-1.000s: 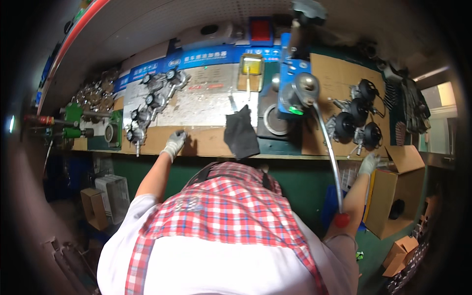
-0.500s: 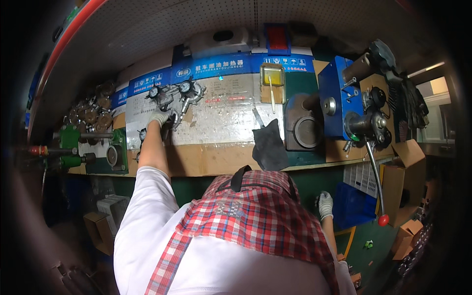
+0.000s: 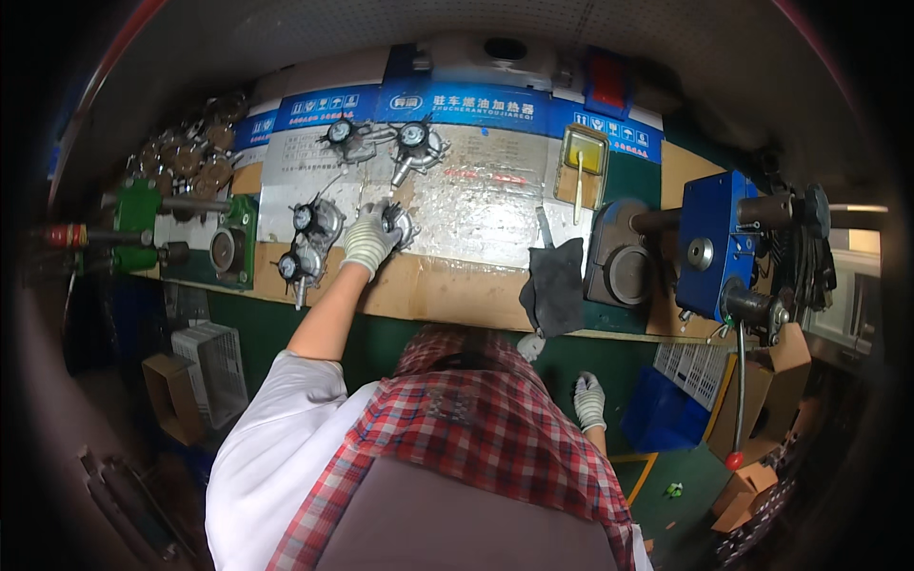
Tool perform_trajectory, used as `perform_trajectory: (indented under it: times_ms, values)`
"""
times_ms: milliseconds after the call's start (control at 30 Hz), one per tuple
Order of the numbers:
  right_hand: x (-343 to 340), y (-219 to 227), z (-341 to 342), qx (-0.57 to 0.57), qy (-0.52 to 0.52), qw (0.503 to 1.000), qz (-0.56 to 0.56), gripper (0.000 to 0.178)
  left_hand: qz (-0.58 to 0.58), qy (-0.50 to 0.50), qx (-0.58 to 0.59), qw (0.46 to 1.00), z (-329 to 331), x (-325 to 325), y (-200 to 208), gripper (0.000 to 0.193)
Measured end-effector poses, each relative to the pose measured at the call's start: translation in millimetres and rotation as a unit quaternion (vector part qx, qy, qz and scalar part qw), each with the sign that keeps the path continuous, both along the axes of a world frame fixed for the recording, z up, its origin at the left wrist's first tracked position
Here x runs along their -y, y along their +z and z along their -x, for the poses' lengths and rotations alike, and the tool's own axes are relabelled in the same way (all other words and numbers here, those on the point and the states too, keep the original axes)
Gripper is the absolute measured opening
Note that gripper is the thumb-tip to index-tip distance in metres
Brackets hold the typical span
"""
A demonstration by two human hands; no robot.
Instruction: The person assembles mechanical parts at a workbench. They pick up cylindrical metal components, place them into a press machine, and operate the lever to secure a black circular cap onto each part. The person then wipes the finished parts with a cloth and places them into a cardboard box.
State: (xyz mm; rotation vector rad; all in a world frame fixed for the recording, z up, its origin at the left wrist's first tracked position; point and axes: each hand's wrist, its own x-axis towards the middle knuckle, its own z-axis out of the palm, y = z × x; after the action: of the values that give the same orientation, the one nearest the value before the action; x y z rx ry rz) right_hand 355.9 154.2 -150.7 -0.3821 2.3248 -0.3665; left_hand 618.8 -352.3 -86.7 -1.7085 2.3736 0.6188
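Observation:
My left hand (image 3: 367, 238), in a white striped glove, is closed over a grey cast-metal housing (image 3: 404, 226) near the front of the cardboard-covered bench. Left of it lies a pair of similar joined housings (image 3: 307, 238) with round centres and short spouts. Farther back, another joined pair (image 3: 415, 141) rests on the cardboard. My right hand (image 3: 589, 402), also gloved, hangs low beyond the bench's front edge, right of my checked apron. Its fingers look loosely extended, with no object visible in them.
A tray of yellow liquid (image 3: 583, 157) with a brush stands behind a black cloth (image 3: 556, 285). A blue press (image 3: 709, 243) with a long lever is at right, a green clamping fixture (image 3: 238, 243) at left. Metal parts (image 3: 190, 157) are heaped far left.
My left hand has come nearer the bench front, bringing the housing with it, away from the back pair. The whole view has shifted. My right hand still hangs low.

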Motion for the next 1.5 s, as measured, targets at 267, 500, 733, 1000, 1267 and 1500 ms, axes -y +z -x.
perform_trajectory:
  times_ms: [267, 500, 733, 1000, 1267, 1500]
  values:
    - [-92, 9, -1, 0.016, 0.014, 1.0, -0.016, 0.033, 0.137, -0.051, 0.079, 0.986, 35, -68, 38, 0.057]
    - [-237, 4, 4, 0.003, -0.022, 1.0, 0.019, 0.037, -0.097, -0.195, -0.064, 0.974, 156, -290, 19, 0.051]
    - [-396, 13, 38, -0.125, -0.21, 0.961, 0.125, 0.032, -0.153, -0.524, -0.086, 0.833, 277, -551, 69, 0.043]
    - [-459, 107, 166, -0.106, -0.45, 0.806, 0.369, 0.031, -0.214, -0.532, -0.151, 0.805, 399, -588, 21, 0.036]
    - [-501, 152, 309, -0.159, -0.445, 0.791, 0.39, 0.029, -0.194, -0.559, -0.215, 0.777, 558, -669, 53, 0.036]
    - [-574, 147, 484, -0.313, -0.258, 0.91, -0.083, 0.03, -0.32, -0.474, -0.243, 0.784, 624, -681, 57, 0.033]
